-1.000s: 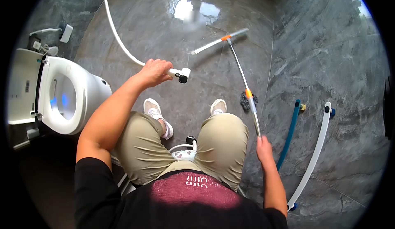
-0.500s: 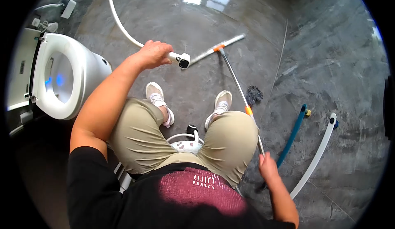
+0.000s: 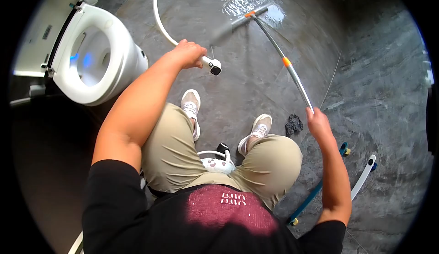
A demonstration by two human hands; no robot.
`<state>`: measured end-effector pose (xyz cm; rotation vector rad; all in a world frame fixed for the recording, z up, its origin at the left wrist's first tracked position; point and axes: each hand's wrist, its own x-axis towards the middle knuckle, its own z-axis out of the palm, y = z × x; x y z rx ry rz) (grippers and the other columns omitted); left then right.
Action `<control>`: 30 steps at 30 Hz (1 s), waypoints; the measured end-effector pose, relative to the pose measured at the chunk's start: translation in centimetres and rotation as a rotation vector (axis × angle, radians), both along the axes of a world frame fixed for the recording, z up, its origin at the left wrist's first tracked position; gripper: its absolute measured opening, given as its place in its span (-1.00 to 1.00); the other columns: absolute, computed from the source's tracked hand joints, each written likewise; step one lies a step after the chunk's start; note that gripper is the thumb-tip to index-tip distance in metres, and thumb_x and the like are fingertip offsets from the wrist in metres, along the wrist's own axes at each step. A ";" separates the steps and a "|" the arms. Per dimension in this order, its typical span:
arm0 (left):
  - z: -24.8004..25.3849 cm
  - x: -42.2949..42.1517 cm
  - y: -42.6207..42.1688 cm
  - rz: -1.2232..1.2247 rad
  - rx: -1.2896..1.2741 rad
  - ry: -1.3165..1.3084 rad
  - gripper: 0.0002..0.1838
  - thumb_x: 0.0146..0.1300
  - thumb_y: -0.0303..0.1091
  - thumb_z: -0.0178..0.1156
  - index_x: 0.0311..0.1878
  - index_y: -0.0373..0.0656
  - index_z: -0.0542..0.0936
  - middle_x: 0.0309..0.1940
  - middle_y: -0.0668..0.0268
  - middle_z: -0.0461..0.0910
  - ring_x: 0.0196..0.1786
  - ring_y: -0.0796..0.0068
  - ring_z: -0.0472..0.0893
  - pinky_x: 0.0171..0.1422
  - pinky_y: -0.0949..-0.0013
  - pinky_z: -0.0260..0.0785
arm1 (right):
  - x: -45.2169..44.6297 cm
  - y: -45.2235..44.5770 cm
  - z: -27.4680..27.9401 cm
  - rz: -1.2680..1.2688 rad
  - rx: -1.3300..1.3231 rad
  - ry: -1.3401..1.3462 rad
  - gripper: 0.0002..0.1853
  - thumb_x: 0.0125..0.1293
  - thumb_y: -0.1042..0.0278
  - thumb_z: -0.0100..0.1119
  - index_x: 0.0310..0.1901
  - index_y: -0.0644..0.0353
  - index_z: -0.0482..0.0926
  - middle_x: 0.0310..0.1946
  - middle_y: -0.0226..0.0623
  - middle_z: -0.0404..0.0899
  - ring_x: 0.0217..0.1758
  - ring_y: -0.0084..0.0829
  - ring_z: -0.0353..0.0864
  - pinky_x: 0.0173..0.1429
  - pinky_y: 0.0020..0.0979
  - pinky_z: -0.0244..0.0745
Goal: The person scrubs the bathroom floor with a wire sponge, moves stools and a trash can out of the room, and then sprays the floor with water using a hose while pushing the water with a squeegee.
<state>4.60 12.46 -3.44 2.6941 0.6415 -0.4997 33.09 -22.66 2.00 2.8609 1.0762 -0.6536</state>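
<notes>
Right hand [image 3: 319, 122] around one squeegee pole [image 3: 286, 62]

A white toilet [image 3: 93, 57] stands at left, its lid [image 3: 34, 48] raised and seat [image 3: 119, 48] down, blue light glinting inside the bowl. Opposite, a dark fuzzy clump [image 3: 294, 124] lies near a teal bar [image 3: 307, 200] and a white bar [image 3: 363, 177].

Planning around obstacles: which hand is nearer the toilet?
Left. The left hand, holding the sprayer, is right of the toilet, apart; the right hand, gripping the squeegee pole, is much farther right.
</notes>
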 end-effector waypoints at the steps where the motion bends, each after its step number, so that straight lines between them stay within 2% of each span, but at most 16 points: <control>1: 0.0 -0.6 0.2 0.007 0.010 0.024 -0.69 -0.04 -0.18 0.35 -0.19 0.02 0.56 -0.30 0.36 0.59 -0.07 0.31 0.50 0.01 0.23 0.20 | -0.8 -1.6 2.1 0.004 -0.026 0.014 -0.59 0.31 0.04 -0.10 -0.30 0.33 0.45 -0.37 0.18 0.52 -0.20 0.17 0.48 -0.13 -0.01 0.35; 6: -0.6 -4.0 1.5 0.072 0.034 0.120 -0.66 -0.07 -0.18 0.36 -0.18 0.04 0.58 -0.28 0.37 0.60 -0.04 0.34 0.51 0.02 0.24 0.20 | -5.1 -12.2 11.6 0.038 -0.111 0.010 -0.67 0.29 0.16 0.00 -0.41 0.31 0.38 -0.52 0.14 0.47 -0.37 0.17 0.46 -0.34 -0.03 0.32; 9: -1.6 -5.9 2.7 0.088 0.055 0.177 -0.64 -0.11 -0.19 0.39 -0.17 0.04 0.58 -0.26 0.37 0.61 -0.04 0.35 0.53 0.03 0.26 0.20 | -7.9 -16.2 14.2 0.117 -0.187 -0.042 -0.71 0.29 0.21 0.01 -0.43 0.29 0.36 -0.56 0.12 0.47 -0.44 0.16 0.47 -0.37 0.00 0.32; 12: -2.9 -7.9 3.6 0.075 0.054 0.192 -0.61 -0.14 -0.19 0.41 -0.17 0.05 0.58 -0.25 0.37 0.61 -0.03 0.34 0.53 0.04 0.26 0.20 | -10.2 -16.6 13.0 0.192 -0.374 -0.096 -0.72 0.30 0.18 -0.02 -0.35 0.28 0.34 -0.56 0.12 0.50 -0.43 0.16 0.50 -0.32 0.03 0.38; 15: -3.3 -9.1 4.6 0.034 0.020 0.296 -0.59 -0.16 -0.20 0.42 -0.15 0.07 0.58 -0.23 0.38 0.61 -0.03 0.34 0.54 0.04 0.24 0.21 | -10.9 -13.5 11.0 0.201 -0.402 -0.030 -0.70 0.30 0.16 -0.02 -0.34 0.28 0.34 -0.55 0.15 0.50 -0.43 0.17 0.50 -0.31 0.03 0.38; 20: -5.1 -10.9 6.3 0.071 0.016 0.191 -0.58 -0.19 -0.24 0.45 -0.16 0.10 0.60 -0.27 0.41 0.63 -0.07 0.39 0.55 0.04 0.26 0.15 | -9.1 -9.2 8.7 0.322 -0.403 -0.131 -0.68 0.30 0.15 -0.01 -0.37 0.30 0.35 -0.60 0.06 0.53 -0.48 0.07 0.55 -0.37 -0.05 0.46; 26: -5.9 -11.5 7.8 0.082 0.069 0.177 -0.64 -0.16 -0.22 0.41 -0.19 0.07 0.62 -0.27 0.38 0.62 -0.04 0.35 0.54 0.05 0.25 0.21 | -9.4 -8.3 6.6 0.306 -0.395 -0.149 -0.69 0.29 0.15 0.00 -0.36 0.28 0.35 -0.61 0.06 0.52 -0.49 0.08 0.55 -0.39 -0.04 0.45; 30: -4.6 -10.3 7.1 0.063 0.057 0.146 -0.61 -0.16 -0.21 0.41 -0.16 0.08 0.61 -0.26 0.38 0.62 -0.05 0.35 0.55 0.05 0.24 0.22 | -10.1 -5.2 3.6 0.306 -0.277 -0.132 -0.68 0.30 0.14 -0.02 -0.36 0.29 0.35 -0.56 0.10 0.53 -0.46 0.10 0.55 -0.35 -0.02 0.45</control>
